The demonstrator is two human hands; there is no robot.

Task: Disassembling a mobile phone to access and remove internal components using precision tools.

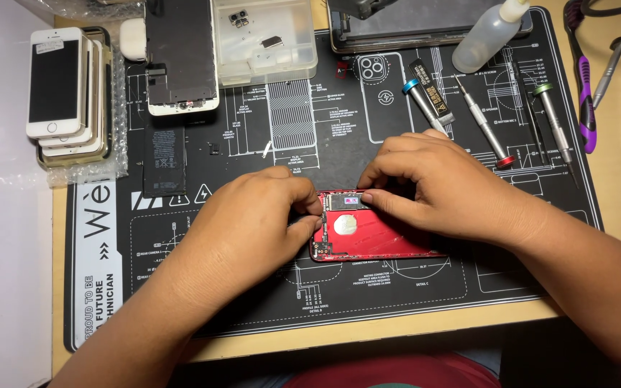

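Red phone shell [386, 241] on black, white-lined mat [253, 302].

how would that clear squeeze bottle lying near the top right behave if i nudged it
The squeeze bottle lies on its side on the mat, so it would probably roll. It looks like thin, soft plastic, likely light and easy to dent. Its liquid level cannot be judged.

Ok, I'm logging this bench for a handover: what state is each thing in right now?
red phone housing: opened, screen off, insides exposed
left hand: fingertips pinched at the housing's left edge
right hand: fingertips pressing on the board at the housing's top
detached screen: lying face down
phone battery: out, flat on the mat
stack of phones: screens dark
plastic parts box: open
squeeze bottle: capped, lying tilted
screwdrivers: lying unused
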